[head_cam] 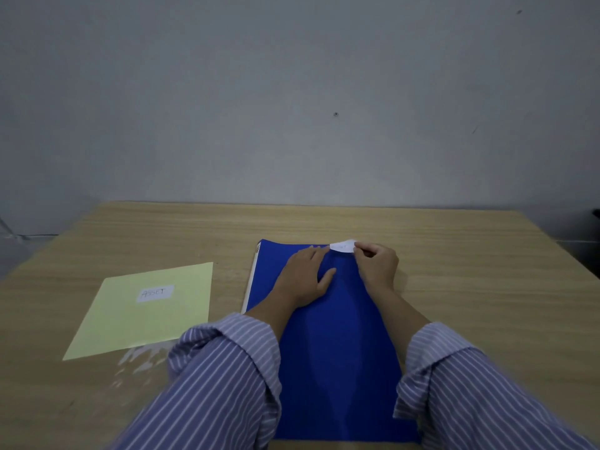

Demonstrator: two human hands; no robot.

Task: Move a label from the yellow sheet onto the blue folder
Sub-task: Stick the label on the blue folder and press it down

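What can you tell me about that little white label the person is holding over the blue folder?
The white label is a small paper slip with faint handwriting, too blurred to read. It sits at the far right corner of the blue folder, bowed upward rather than flat. The right hand pinches its right end between fingertips, while the left hand lies flat on the folder, fingertips reaching the label's left end. Whether it is stuck down yet cannot be told.
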